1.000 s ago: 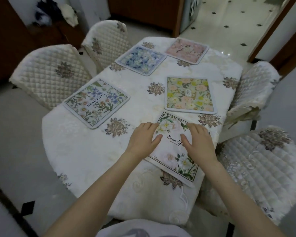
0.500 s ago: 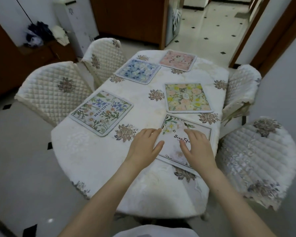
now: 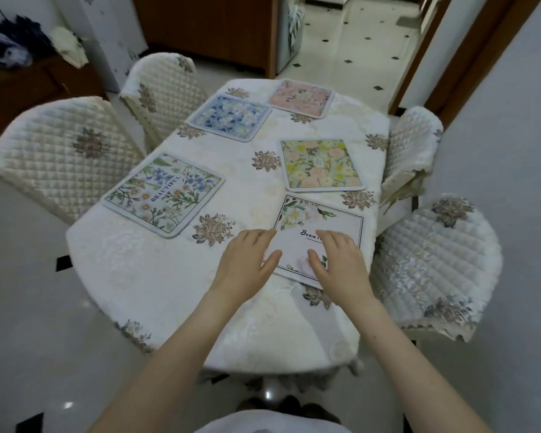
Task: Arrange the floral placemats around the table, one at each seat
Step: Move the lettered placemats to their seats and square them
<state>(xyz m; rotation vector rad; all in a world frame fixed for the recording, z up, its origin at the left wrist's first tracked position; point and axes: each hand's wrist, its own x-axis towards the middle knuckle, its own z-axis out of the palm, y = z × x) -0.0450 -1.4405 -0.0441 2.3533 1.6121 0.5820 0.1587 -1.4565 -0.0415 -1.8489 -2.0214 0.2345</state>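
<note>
Several floral placemats lie on the white-clothed table (image 3: pixel 156 276). The nearest, a white placemat (image 3: pixel 331 223) with green leaves and script lettering, sits at the near right. My left hand (image 3: pixel 245 264) rests flat at its left edge, fingers apart. My right hand (image 3: pixel 339 260) lies flat on its near part, fingers spread. A yellow-peach placemat (image 3: pixel 320 165) lies just beyond it. On the left is a "BEAUTIFUL" placemat (image 3: pixel 164 195) with blue flowers. A blue placemat (image 3: pixel 230 117) and a pink placemat (image 3: pixel 302 97) are at the far end.
Quilted cream chairs ring the table: two on the left (image 3: pixel 60 157) (image 3: pixel 161 92), two on the right (image 3: pixel 414 142) (image 3: pixel 438 264). A brown cabinet (image 3: pixel 213 29) stands behind. A tiled hallway (image 3: pixel 356 51) opens at the far right.
The view has pulled back and up, so the table looks smaller. Both hands stay flat on the white placemat, which has turned slightly to sit squarer with the table edge.
</note>
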